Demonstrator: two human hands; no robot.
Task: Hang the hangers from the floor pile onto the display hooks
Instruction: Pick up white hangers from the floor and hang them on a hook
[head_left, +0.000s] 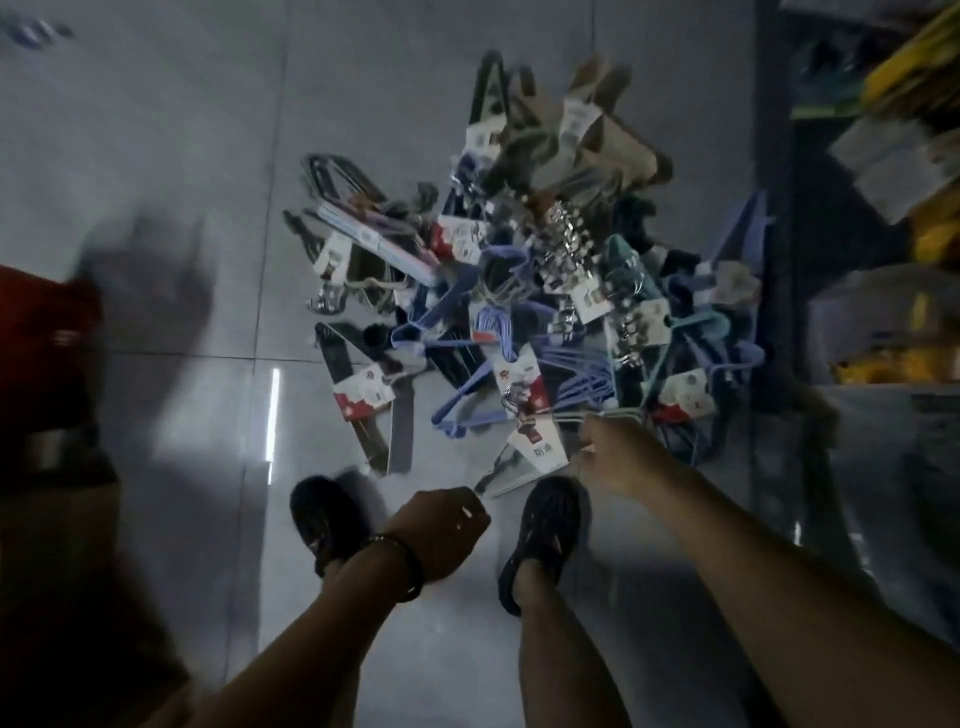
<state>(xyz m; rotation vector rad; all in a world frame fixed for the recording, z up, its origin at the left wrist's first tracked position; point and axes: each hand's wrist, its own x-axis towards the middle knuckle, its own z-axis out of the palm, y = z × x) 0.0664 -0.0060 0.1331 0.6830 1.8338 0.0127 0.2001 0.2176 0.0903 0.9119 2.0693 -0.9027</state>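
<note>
A pile of packaged hangers (519, 270) lies on the grey tiled floor, in blue, teal, black and tan, many with white and red card labels. My right hand (618, 457) reaches down to the pile's near edge and grips the thin wire hooks of a hanger bundle (535, 441) with a white label. My left hand (441, 530) hovers lower left of that bundle, fingers curled, and I cannot tell whether it holds anything. The frame is blurred. No display hooks are in view.
My two feet in dark sandals (545, 535) stand just short of the pile. A shelf rack (883, 208) with yellow and white goods runs along the right. Another person in red (47, 364) stands at the left edge. Bare floor tiles (182, 156) lie to the left.
</note>
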